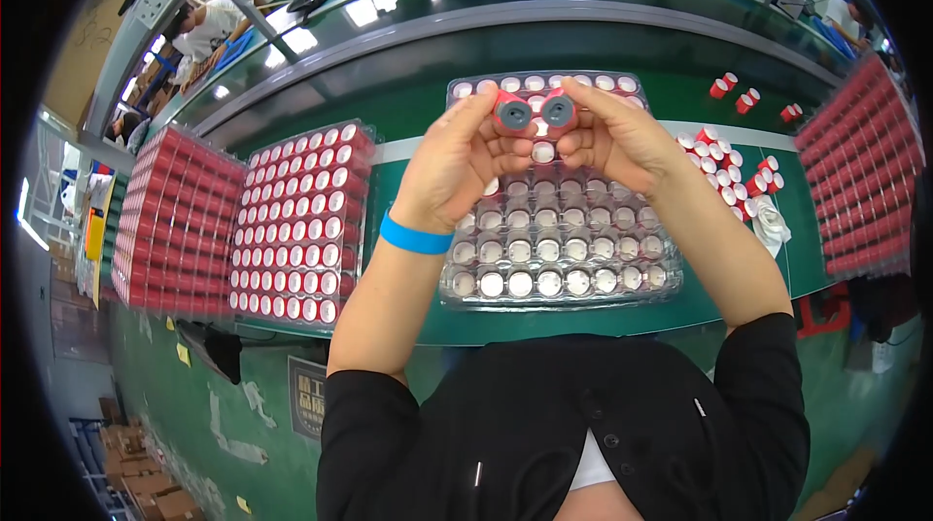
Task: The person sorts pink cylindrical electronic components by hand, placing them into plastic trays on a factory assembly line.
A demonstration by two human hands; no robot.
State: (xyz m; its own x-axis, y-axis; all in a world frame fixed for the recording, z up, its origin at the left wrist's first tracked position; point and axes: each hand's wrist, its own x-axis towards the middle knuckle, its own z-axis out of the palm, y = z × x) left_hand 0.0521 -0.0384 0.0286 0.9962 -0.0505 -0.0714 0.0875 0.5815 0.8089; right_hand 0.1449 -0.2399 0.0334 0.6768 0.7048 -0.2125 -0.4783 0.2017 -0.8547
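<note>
Left hand (457,159) grip pinched red cylinder (514,116); right hand (624,140) grip pinched second cylinder (559,113); both hovered above clear tray (544,300) along near edge of counter (389,189); loose cylinders (731,176) stood rightward.

Green table (799,251), plastic trays (560,192), loose red cylinders (727,177)

Factory assembly workshop, long green benches (428,8), workers (206,33) across the way, clear parts trays (575,192), stacked cardboard boxes (146,470)
</note>
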